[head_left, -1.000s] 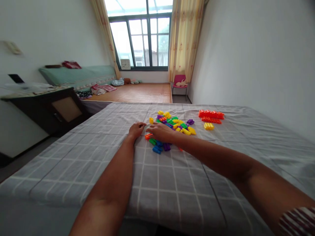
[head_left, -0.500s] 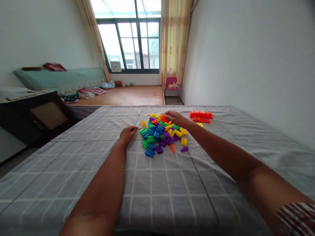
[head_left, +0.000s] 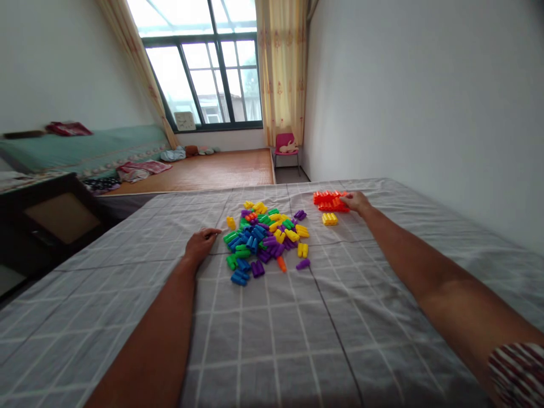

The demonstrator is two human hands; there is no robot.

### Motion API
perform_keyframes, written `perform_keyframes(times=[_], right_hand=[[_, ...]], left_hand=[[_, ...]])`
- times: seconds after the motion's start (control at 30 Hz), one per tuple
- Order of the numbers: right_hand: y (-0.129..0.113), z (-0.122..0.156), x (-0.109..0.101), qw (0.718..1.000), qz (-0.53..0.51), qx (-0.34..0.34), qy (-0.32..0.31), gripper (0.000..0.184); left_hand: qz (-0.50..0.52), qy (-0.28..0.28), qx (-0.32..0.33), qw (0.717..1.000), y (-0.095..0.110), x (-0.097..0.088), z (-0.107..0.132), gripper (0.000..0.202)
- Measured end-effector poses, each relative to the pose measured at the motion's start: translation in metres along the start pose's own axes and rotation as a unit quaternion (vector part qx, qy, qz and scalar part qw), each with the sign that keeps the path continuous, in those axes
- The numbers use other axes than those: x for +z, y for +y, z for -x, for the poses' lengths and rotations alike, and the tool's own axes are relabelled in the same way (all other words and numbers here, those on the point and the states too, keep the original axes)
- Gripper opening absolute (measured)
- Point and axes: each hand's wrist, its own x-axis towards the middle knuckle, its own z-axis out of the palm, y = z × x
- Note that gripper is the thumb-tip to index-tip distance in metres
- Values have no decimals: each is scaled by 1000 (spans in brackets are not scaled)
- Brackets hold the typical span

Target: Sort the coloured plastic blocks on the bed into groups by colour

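My right hand (head_left: 356,203) pinches an orange plastic building block (head_left: 340,203) at the right end of the stacked orange blocks (head_left: 325,196). A small group of yellow blocks (head_left: 329,219) lies just in front of that stack. To the left is a loose pile of plastic blocks with blue pieces (head_left: 254,237), purple pieces (head_left: 272,243), green pieces (head_left: 232,261) and yellow pieces (head_left: 291,234). My left hand (head_left: 201,245) rests on the cloth left of the pile, fingers loosely stretched towards it, holding nothing that I can see.
A grey checked cloth (head_left: 263,334) covers the surface. A single purple piece (head_left: 303,264) and an orange piece (head_left: 281,264) lie at the pile's near edge. Beyond stand a bed (head_left: 212,167), a pink chair (head_left: 285,144) and a dark cabinet (head_left: 46,218); a white wall (head_left: 403,96) runs along the right.
My right hand has moved right from the back of the pile to the orange stack, carrying an orange block. My left hand stays beside the pile. The view has shifted slightly right.
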Motion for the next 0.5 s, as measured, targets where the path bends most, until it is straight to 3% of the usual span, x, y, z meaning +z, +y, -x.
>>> perform_keyframes(times=[0.13,0.3,0.5], right_hand=[[-5,-5,6,998,56,0,-8,30],[-1,5,-7,990,142,5,9,34],[-1,22,-6,983,173,-12,-55,32]], left_hand=[[5,-6,0,1000,2,-2,2,35],[-7,-12,-2,1000,4,-1,2,35],[-9,-5,-15,1000,2,3,0,32]])
